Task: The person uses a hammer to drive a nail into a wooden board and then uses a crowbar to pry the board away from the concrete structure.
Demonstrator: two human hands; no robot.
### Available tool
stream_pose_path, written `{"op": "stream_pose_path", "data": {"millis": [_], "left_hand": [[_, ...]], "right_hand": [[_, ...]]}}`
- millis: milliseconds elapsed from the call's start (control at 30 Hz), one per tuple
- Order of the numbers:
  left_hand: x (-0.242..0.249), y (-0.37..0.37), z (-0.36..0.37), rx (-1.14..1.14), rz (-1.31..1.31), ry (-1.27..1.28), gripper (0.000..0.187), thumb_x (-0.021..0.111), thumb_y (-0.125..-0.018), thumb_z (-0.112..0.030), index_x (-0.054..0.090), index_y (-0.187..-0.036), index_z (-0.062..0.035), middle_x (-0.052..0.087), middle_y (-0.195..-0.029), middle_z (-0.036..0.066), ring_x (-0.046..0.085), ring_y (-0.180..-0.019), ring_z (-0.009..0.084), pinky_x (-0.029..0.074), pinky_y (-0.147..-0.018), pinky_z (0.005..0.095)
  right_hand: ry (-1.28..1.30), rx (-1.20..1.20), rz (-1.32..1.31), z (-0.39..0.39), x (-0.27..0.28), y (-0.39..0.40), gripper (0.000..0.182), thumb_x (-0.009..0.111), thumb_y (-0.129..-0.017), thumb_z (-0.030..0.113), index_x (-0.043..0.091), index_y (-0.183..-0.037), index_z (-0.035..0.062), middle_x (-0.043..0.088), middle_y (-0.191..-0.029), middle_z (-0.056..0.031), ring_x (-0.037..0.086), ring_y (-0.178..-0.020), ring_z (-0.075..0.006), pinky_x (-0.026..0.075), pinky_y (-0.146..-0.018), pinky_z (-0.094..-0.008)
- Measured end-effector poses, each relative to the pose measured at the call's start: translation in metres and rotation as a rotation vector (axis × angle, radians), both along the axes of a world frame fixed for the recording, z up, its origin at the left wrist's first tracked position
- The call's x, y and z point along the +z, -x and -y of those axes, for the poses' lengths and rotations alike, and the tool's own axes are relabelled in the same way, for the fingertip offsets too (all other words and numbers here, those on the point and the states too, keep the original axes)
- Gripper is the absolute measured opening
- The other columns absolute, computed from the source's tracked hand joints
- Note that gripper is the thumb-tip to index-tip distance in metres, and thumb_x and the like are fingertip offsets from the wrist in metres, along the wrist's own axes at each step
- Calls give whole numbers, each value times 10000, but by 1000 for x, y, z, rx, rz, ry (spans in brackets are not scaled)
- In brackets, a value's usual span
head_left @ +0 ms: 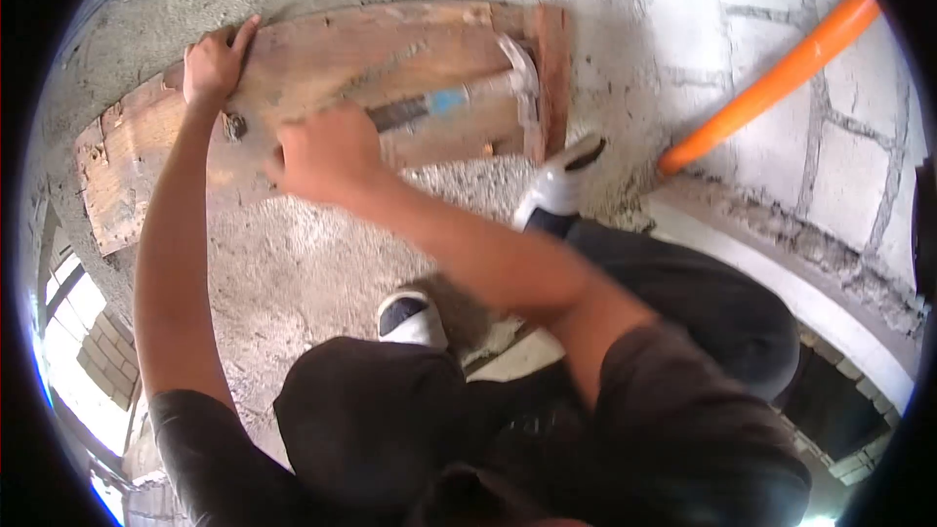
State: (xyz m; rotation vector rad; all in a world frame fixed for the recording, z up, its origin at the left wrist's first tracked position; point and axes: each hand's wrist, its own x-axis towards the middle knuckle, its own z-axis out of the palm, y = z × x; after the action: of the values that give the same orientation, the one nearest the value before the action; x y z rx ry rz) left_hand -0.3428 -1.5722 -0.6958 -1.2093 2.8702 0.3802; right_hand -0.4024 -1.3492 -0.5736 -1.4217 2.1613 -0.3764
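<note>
A wide, worn wooden board (pixel 293 59) lies on the rough ground, with a narrower strip of wood (pixel 553 78) across its right end. My left hand (pixel 217 63) holds the board's far edge, its thumb stretched out along it. Above the board, slightly blurred, my right hand (pixel 332 153) is closed around the dark handle of a hammer (pixel 449 101). A blue band marks the handle, and the metal head is at the right, over or against the board near the strip. Whether the head touches the wood cannot be told.
An orange pipe (pixel 771 83) slants up at the right, before a white block wall (pixel 849 68). My shoes (pixel 558 185) are on the ground just below the board. A window-like opening (pixel 93 361) shows at the lower left.
</note>
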Motion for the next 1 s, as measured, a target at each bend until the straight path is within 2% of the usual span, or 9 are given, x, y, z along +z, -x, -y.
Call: {"op": "stream_pose_path", "data": {"millis": [133,267,333,467,567,800,900,933,1000], "left_hand": [[-1,8,0,80,-78,28,730,384,-922,-676,704,-936,-20,678,-959,232,634,-937,394,398,-964,457],[11,12,3,107,-44,-25,765,363,-908,-708,713,-977,-30,684,-953,229,637,-973,383,373,-1020,441],[-2,5,3,121,-18,-54,757,389,-900,-708,714,-1004,-32,682,-961,240,638,-990,376,369,-1034,439],[6,12,3,119,-25,-15,730,426,-891,-698,713,-1007,-37,674,-964,253,639,-982,388,382,-1021,448],[-3,6,1,104,-3,-83,730,393,-912,-685,706,-964,-28,670,-965,257,638,-966,395,395,-1004,456],[1,3,-2,120,6,30,730,388,-907,-696,708,-973,-42,681,-952,243,648,-957,397,429,-971,473],[-5,-2,-2,117,14,-84,720,410,-908,-682,709,-956,-28,676,-962,252,648,-948,403,447,-947,472],[5,1,0,176,-2,-116,716,415,-909,-678,709,-950,-26,674,-962,255,648,-951,401,454,-938,471],[-1,-1,-3,141,-51,-48,714,415,-909,-678,713,-970,-31,671,-968,259,646,-955,403,448,-947,469]], "right_hand": [[145,118,-4,36,-27,21,383,585,-810,366,691,-693,17,666,-680,-187,672,-644,-312,525,-634,-414],[245,-212,-192,39,-26,4,341,606,-776,347,721,-734,29,687,-729,-169,682,-670,-291,521,-631,-413],[-80,37,-78,15,-12,3,335,618,-774,367,733,-747,53,698,-741,-161,686,-661,-287,526,-628,-403],[-33,154,26,39,-22,29,355,618,-789,387,730,-724,56,683,-679,-157,679,-619,-294,527,-621,-391],[286,-221,-216,40,-25,5,367,604,-807,392,694,-653,71,649,-599,-151,663,-576,-281,512,-593,-382],[9,130,8,41,-34,20,323,589,-804,341,683,-619,93,641,-582,-142,638,-540,-254,489,-559,-397],[138,-253,-199,53,-33,-1,288,601,-783,301,681,-591,102,627,-557,-133,622,-534,-246,488,-567,-398],[363,-51,-483,1,-67,-26,269,604,-766,288,687,-602,92,625,-554,-135,625,-534,-254,495,-591,-402],[140,10,-104,1,-21,-1,280,597,-775,292,693,-615,83,624,-555,-137,626,-537,-270,498,-607,-401]]}}
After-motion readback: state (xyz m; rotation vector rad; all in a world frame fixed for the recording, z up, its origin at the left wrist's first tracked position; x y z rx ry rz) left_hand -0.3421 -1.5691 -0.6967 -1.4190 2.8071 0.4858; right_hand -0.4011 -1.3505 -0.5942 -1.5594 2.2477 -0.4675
